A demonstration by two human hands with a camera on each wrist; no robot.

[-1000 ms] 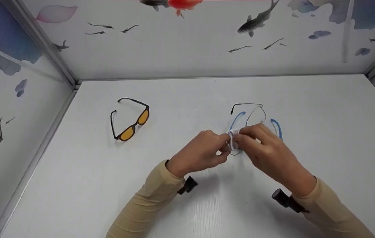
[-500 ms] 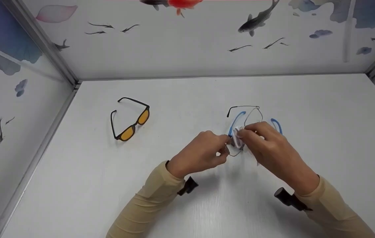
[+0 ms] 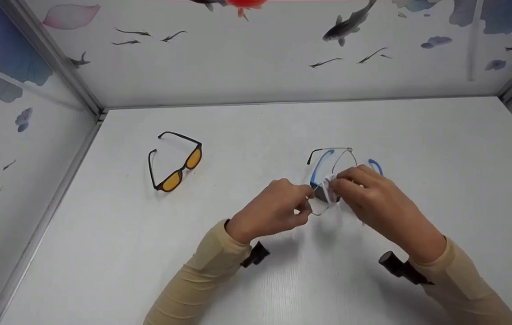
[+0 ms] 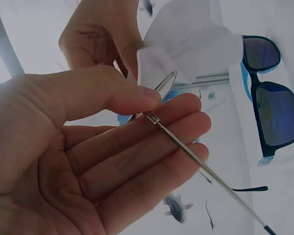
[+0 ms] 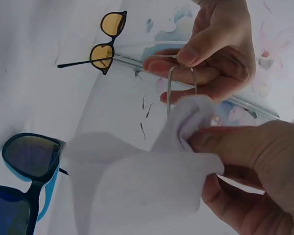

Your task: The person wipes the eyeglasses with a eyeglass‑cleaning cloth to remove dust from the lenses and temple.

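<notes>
My left hand (image 3: 276,207) pinches thin metal wire-rimmed glasses between thumb and index finger, close to a hinge. In the left wrist view, one slim temple arm (image 4: 206,171) of these glasses runs down to the right past the other fingers, which are extended. My right hand (image 3: 378,201) grips a white cloth (image 5: 142,191) between thumb and fingers. Part of the cloth is folded against the glasses' rim (image 5: 170,88), covering much of the lens. Just beyond both hands, sunglasses (image 4: 279,117) with dark lenses and blue temples sit on the table, partly hidden by the hands in the head view.
Black-framed glasses (image 3: 172,181) with orange lenses lie with temples unfolded on the left of the white table (image 3: 238,135). Printed wall panels (image 3: 238,67) with fish rise along the back and left edges.
My right hand has shifted slightly right with the cloth, exposing more of the dark sunglass lens. The wire glasses have tilted, their far temple arm moving left and nearer. My left hand stays almost in place.
</notes>
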